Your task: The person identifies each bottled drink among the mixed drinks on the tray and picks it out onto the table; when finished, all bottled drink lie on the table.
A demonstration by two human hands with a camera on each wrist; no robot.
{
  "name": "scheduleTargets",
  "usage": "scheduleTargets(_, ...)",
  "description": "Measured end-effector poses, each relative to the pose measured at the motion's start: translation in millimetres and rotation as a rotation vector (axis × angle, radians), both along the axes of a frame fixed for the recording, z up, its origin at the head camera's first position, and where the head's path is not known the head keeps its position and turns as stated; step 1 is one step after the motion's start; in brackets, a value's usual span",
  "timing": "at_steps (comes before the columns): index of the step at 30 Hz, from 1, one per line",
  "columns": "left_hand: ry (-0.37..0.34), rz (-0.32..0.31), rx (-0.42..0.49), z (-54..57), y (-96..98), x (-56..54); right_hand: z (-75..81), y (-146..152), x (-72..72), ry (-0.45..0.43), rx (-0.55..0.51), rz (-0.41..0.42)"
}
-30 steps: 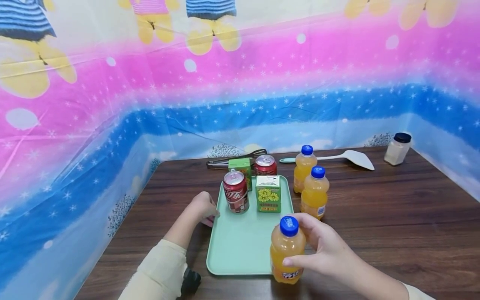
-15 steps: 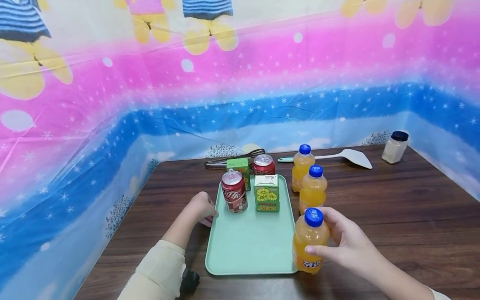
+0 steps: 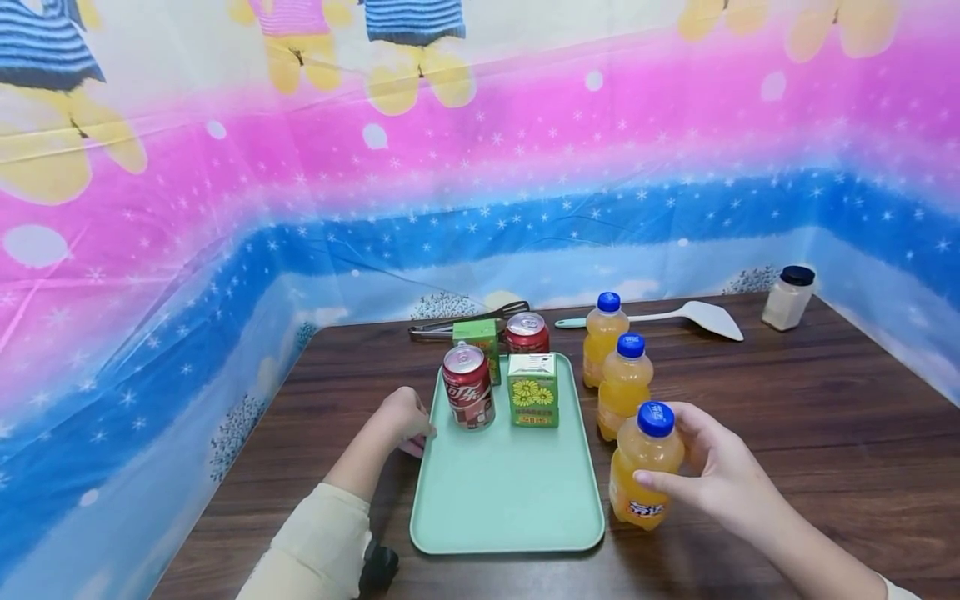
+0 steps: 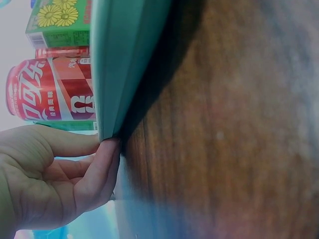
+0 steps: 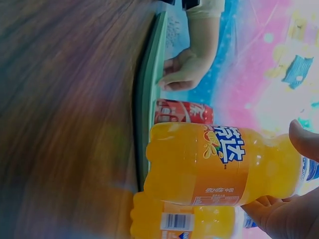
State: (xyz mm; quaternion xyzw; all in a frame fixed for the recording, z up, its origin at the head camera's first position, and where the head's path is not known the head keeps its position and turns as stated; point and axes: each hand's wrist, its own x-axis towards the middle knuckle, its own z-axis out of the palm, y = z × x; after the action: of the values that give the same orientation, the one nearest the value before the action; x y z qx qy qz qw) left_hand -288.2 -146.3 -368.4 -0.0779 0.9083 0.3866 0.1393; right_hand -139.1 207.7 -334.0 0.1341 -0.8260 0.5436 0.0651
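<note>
My right hand (image 3: 720, 471) grips an orange soda bottle (image 3: 645, 467) with a blue cap, upright just off the right edge of a green tray (image 3: 506, 508). In the right wrist view, thumb and fingers hold this soda bottle (image 5: 199, 164) near its neck. At the tray's left rim, my left hand (image 3: 403, 421) pinches the edge; the left wrist view shows thumb above and fingers (image 4: 99, 169) below the tray (image 4: 119, 59). On the tray's far half stand a red cola can (image 3: 470, 396) and a green drink carton (image 3: 533, 400), with another carton (image 3: 477, 335) and can (image 3: 527, 335) behind.
Two more orange soda bottles (image 3: 626, 387) (image 3: 602, 342) stand right of the tray on the dark wood table (image 3: 787, 433). At the back lie metal tongs (image 3: 431, 332), a black utensil (image 3: 513, 308) and a white spatula (image 3: 712, 318). A black-lidded jar (image 3: 789, 300) stands far right.
My right hand has moved the soda bottle from over the tray's near right corner rightward and away, past the rim. The left hand has stayed at the tray's left edge.
</note>
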Motion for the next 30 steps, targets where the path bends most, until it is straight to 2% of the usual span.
scheduleTargets(18,0.01,0.003,0.007,-3.5,-0.8,-1.3,-11.3,4,-13.0,-0.034,-0.032,0.012)
scheduleTargets(30,0.003,0.002,0.002,0.1,0.3,0.6,-14.5,6,-17.3,-0.074,-0.073,0.043)
